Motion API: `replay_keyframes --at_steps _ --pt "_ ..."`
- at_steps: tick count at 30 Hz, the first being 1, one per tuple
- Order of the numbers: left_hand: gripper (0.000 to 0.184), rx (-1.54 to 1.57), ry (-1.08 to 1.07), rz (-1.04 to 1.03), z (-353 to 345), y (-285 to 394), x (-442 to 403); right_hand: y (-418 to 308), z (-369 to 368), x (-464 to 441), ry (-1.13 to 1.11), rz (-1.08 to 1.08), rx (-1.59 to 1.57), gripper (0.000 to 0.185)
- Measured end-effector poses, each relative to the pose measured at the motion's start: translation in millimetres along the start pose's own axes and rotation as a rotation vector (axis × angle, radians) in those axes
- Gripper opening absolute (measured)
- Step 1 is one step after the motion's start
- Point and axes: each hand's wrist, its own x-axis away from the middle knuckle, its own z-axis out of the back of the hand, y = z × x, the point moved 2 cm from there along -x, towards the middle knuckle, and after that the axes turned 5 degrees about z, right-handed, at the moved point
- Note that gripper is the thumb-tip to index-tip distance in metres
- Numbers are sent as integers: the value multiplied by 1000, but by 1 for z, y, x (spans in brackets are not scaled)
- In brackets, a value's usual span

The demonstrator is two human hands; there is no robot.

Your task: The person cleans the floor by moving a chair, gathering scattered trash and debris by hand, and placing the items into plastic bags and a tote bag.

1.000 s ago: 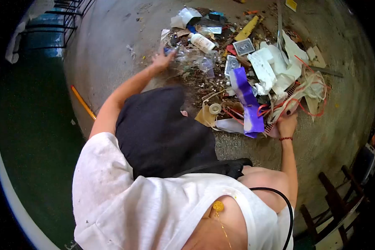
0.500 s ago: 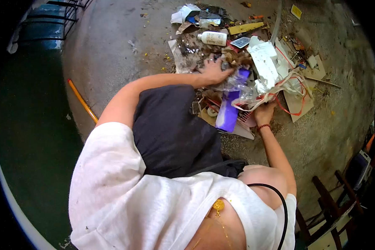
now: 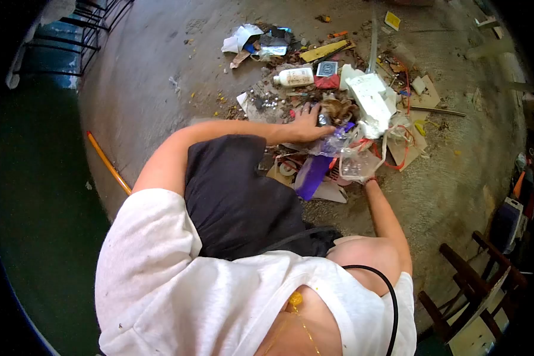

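My left hand lies on the litter heap with its fingers spread, touching crumpled clear plastic and a small shiny piece. Just beyond its fingertips is a brown crumpled clump. My right hand is at the near right side of the heap, largely covered by a clear plastic piece, so its fingers are hidden. Between the hands lies a purple and clear wrapper. White and red straps loop beside the right hand, below a white foam block.
Farther out lie a white bottle, a blue card, a yellow strip and a white crumpled piece. An orange pole rests at left. A dark wooden stool is at lower right.
The clear plastic now covers my right hand, which showed more plainly before. The straps have shifted and bunched by the foam block. My left hand stays on the heap; the view has moved slightly.
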Motion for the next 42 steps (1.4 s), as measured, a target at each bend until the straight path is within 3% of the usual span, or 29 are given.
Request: replay_keyframes --at_steps 2,6,7,9,11,12,13,15,16,18,19,21,25,27,29,30,31,33,35,37,42 --pt "100 21 37 -89 -3 -21 -13 2 4 0 -49 -69 -128 43" --pt "97 32 78 -85 18 -23 -1 11 7 2 -87 -106 -303 39" --pt "97 -69 83 -4 25 -16 6 9 6 5 -93 -114 -340 39" --pt "97 -183 91 68 31 -16 14 2 5 9 -104 -149 -428 43" --pt "97 36 -48 62 27 -28 14 -15 3 12 -138 -217 -581 54" --pt "97 50 -90 35 10 -46 4 -16 3 8 -161 -258 -491 59" --pt "98 -123 -54 30 10 -35 16 8 3 -4 -208 -177 -521 53" --pt "97 -119 -48 13 15 -26 28 4 -1 9 -255 -348 -610 34" --pt "97 -26 13 -49 2 -46 18 -6 -1 16 -334 -267 -440 29" --pt "96 -13 -13 -53 4 -43 27 0 -11 23 -382 -194 -635 28" --pt "95 -38 -28 -52 7 -36 36 -5 -16 25 -383 -39 -676 32" --pt "92 -206 -92 -11 2 -35 56 8 -20 38 -420 -140 -659 40" --pt "92 -123 -109 6 -1 -30 81 0 -24 73 -350 -105 -693 40" --pt "90 -224 -49 -48 15 -9 80 -7 -21 68 -326 -79 -762 41" --pt "85 -288 -51 -85 36 11 72 -7 -15 60 -367 -196 -1024 40" --pt "84 -313 -37 -99 38 17 74 5 -13 54 -354 -31 -924 37" --pt "82 -338 -24 -114 39 23 79 -3 -11 62 -325 -120 -1004 35" --pt "82 -361 2 -143 47 35 84 2 -10 58 -354 -95 -1091 33" --pt "81 -383 28 -173 56 55 93 -8 -3 70 -310 2 -1172 27" --pt "81 -419 118 -221 69 82 101 6 12 71 -262 74 -1077 33" --pt "82 -401 128 -264 125 165 135 -62 51 100 -95 45 -1236 37"
